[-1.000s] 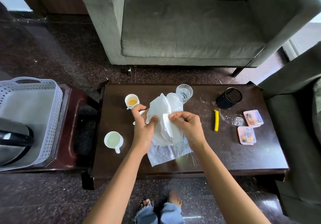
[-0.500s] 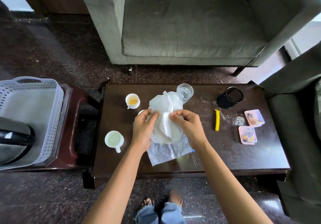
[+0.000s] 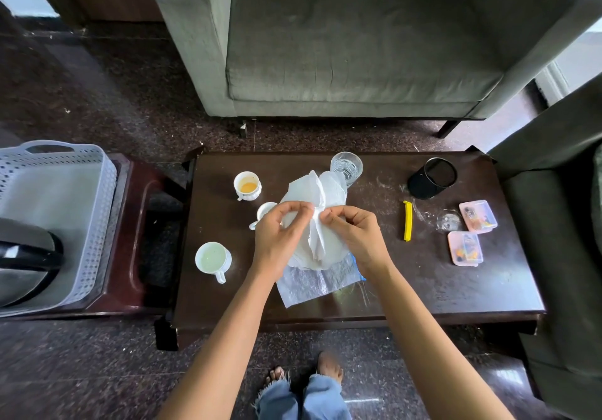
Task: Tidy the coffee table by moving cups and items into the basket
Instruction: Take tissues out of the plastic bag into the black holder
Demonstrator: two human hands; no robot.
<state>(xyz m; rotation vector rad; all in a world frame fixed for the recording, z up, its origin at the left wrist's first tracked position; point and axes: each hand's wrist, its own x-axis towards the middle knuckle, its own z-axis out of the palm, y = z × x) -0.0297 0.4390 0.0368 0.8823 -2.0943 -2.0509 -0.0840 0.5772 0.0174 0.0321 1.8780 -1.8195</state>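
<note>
White tissue wad [image 3: 317,220]; yellow clip [image 3: 407,221]; pink boxes [image 3: 478,216]; black mesh cup [image 3: 431,178]; grey perforated basket [image 3: 94,191].

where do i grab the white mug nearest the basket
Take the white mug by its handle, coming from the near edge of the table: the handle points that way, clear of other things. It stands upright and holds pale liquid, so lift it level.

The leftward way to the basket [image 3: 104,198] is flanked by a far cup [image 3: 247,186] and a near mug [image 3: 213,258], while the basket's near half is filled by a kettle [image 3: 29,253].
</note>
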